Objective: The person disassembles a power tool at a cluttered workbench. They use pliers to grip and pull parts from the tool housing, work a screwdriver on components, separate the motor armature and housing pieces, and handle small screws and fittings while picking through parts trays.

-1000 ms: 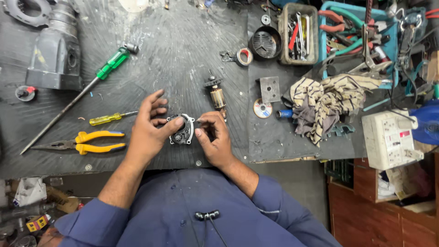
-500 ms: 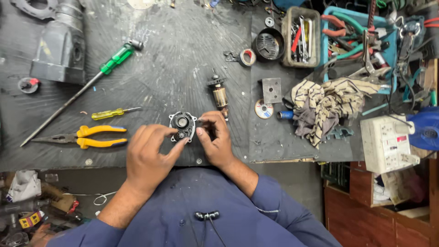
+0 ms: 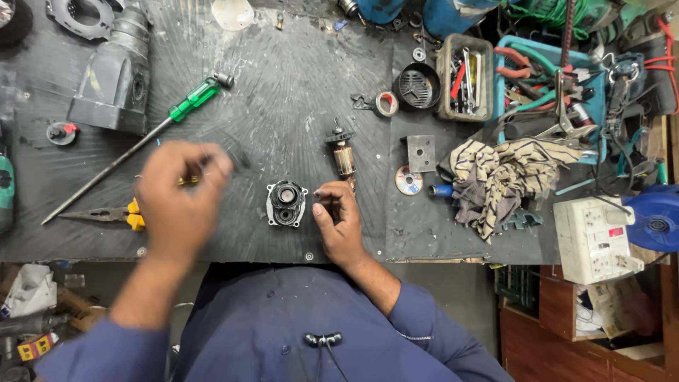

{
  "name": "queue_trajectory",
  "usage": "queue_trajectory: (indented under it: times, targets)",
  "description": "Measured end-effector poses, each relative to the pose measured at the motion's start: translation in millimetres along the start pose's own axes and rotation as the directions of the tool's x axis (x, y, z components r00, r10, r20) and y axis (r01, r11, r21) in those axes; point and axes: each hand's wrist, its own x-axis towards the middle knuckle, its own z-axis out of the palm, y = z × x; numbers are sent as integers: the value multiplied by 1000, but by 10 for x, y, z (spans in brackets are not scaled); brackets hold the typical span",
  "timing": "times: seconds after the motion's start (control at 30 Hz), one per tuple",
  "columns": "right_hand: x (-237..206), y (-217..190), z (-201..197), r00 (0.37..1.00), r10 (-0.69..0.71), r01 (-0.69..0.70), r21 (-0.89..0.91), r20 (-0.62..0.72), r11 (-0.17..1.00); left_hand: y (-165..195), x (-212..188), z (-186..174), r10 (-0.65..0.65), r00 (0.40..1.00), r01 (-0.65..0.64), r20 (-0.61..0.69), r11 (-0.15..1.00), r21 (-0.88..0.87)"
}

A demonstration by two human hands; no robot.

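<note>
A green-handled screwdriver (image 3: 185, 106) lay across the dark worktop (image 3: 283, 78). A striped rag (image 3: 506, 177) sat crumpled beside a tray of tools (image 3: 465, 78), near a white power strip (image 3: 594, 237).

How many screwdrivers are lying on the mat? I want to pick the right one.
2: a long green-handled screwdriver lies diagonally at upper left; a yellow-handled one is mostly hidden behind the blurred left hand. More may sit in the tool trays.
</note>
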Motion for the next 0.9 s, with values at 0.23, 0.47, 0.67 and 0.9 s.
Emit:
queue_trajectory:
  times: [0.23,0.47,0.67,0.9]
  targets:
    - [30,-10,25,1000,-26,26,-46,-10,999,-748,286,94,-7,994,-19,110,971,239]
    - [74,4,54,999,-26,25,-48,-22,999,-658,-159,-432,64,997,-71,30,939,337]
    - [87,17,107,999,-26,27,-62,20,998,-1218,-235,-1302,-16,973,147,-230,810,568]
    - [108,-15,162,997,-43,50,-107,66,993,-1127,-572,-855,60,985,48,-162,808,587]
